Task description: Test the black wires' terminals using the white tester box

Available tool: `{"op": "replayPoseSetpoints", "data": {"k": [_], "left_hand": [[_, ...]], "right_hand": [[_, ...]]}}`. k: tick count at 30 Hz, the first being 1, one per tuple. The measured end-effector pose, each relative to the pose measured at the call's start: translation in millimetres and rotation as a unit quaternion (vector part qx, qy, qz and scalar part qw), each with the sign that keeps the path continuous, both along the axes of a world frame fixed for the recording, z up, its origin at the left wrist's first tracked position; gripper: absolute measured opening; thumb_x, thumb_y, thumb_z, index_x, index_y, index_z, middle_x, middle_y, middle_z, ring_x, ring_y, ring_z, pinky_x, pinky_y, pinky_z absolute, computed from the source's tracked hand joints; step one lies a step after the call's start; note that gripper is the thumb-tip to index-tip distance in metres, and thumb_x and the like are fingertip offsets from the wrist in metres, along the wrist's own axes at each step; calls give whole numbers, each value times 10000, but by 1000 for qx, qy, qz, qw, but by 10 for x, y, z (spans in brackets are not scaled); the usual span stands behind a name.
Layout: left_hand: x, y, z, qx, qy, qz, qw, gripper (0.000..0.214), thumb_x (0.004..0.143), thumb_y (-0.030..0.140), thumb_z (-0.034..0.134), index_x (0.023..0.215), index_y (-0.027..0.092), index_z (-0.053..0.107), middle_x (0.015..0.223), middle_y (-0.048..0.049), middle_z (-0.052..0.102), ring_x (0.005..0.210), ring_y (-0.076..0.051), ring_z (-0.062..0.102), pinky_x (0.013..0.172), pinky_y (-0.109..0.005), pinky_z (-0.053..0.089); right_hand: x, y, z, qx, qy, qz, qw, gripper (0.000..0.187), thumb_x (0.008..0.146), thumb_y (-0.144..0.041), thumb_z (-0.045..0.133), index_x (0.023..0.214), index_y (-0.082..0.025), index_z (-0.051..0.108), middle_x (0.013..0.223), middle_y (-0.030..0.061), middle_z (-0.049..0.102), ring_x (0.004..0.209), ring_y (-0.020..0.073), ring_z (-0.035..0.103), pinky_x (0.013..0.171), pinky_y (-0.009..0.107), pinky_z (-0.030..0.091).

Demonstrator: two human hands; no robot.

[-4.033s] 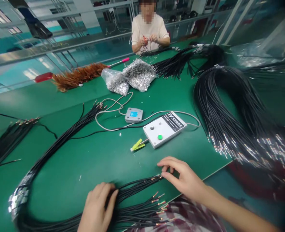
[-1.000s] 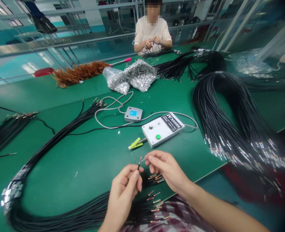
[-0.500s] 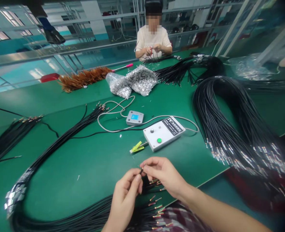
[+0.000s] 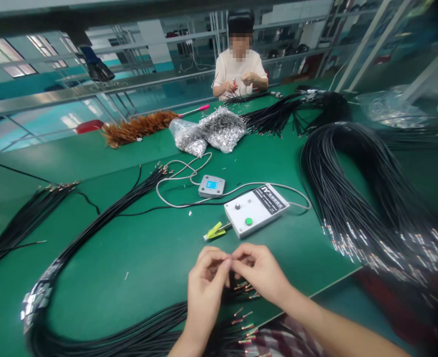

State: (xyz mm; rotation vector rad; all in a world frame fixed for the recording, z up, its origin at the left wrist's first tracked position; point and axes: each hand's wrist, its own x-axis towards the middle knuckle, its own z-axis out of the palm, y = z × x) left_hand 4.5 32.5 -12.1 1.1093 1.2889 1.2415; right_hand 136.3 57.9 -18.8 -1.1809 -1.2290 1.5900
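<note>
My left hand and my right hand meet fingertip to fingertip near the table's front edge, both pinched closed. Between them is the stripped end of a black cable, which the fingers now hide almost entirely. The left fingers hold the cable; the right ones pinch at its thin wires. Below my hands lies a bundle of black cables, its bared, coloured wire ends pointing right. Just beyond my fingers stands a white control box with a green button, a knob and a yellow-green clip at its front.
A small grey box with a blue screen sits behind, joined by a grey cord. Large black cable bundles lie at right, another at left. Farther back are bags of small silvery parts, a brown duster and a co-worker.
My fingertips have come closer together, covering the cable end that showed between them before. The whole view has shifted slightly, so the table things appear a little lower and farther right.
</note>
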Motion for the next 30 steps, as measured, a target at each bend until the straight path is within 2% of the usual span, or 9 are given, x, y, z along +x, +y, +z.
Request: {"op": "replayPoseSetpoints", "data": {"k": [4, 9, 12, 16, 19, 21, 23, 25, 30], "left_hand": [[17, -28, -73, -63, -22, 17, 998, 220, 874, 411, 573, 873, 198, 515, 496, 55, 526, 412, -112, 494, 422, -200, 390], [-89, -76, -160, -16, 152, 39, 988, 201, 876, 391, 536, 817, 199, 527, 455, 96, 367, 391, -95, 369, 397, -194, 255], [-199, -69, -170, 1, 208, 46, 977, 201, 890, 375, 509, 797, 197, 530, 502, 83, 374, 427, -99, 361, 417, -207, 250], [-272, -35, -136, 7, 224, 29, 974, 191, 897, 363, 493, 804, 199, 526, 538, 69, 442, 437, -102, 379, 433, -212, 277], [-311, -19, -107, 30, 252, 7, 967, 179, 897, 328, 486, 786, 199, 541, 589, 44, 517, 465, -115, 449, 463, -221, 333], [-378, -2, -98, 58, 283, 3, 957, 176, 894, 298, 489, 764, 198, 554, 661, 12, 577, 557, -139, 533, 543, -236, 399], [-474, 33, -101, 73, 304, 14, 950, 170, 885, 285, 502, 756, 195, 566, 705, -7, 601, 630, -155, 565, 603, -247, 420], [-568, 89, -114, 51, 282, 30, 958, 162, 873, 303, 522, 765, 192, 568, 638, 14, 556, 554, -133, 509, 536, -228, 374], [-646, 250, -141, -24, 144, 46, 988, 199, 815, 372, 579, 769, 183, 540, 559, 64, 439, 410, -72, 328, 400, -189, 205]], "right_hand": [[1, 15, -7, 57, -63, 12, 996, 144, 814, -240, 644, 699, -154, 638, 654, -9, 640, 572, 120, 630, 547, 215, 470], [106, 21, -30, 156, -158, 39, 974, 131, 871, -183, 607, 748, -171, 650, 701, -19, 613, 594, 106, 609, 568, 210, 447], [208, 32, -36, 234, -224, 38, 945, 117, 902, -181, 592, 814, -187, 669, 784, -1, 648, 683, 125, 623, 631, 227, 447], [181, 74, -19, 378, -322, 74, 865, 136, 910, -252, 626, 1026, -194, 663, 947, 28, 694, 765, 156, 636, 706, 276, 415], [87, 126, 13, 471, -376, 118, 789, 113, 943, -264, 580, 931, -203, 675, 835, 3, 699, 719, 157, 621, 649, 298, 343], [61, 181, 60, 508, -397, 120, 755, 192, 967, -245, 531, 842, -203, 670, 743, -11, 679, 676, 154, 601, 624, 311, 307], [64, 264, 126, 525, -421, 101, 733, 205, 971, -236, 519, 831, -194, 663, 749, -6, 678, 679, 159, 591, 635, 320, 302], [59, 375, 187, 534, -453, 89, 708, 157, 955, -226, 547, 859, -185, 664, 834, 11, 696, 760, 179, 602, 673, 328, 312], [-77, 627, 197, 520, -546, 163, 636, 80, 910, -154, 602, 952, -155, 671, 1018, 66, 704, 942, 224, 598, 789, 367, 311]]}}
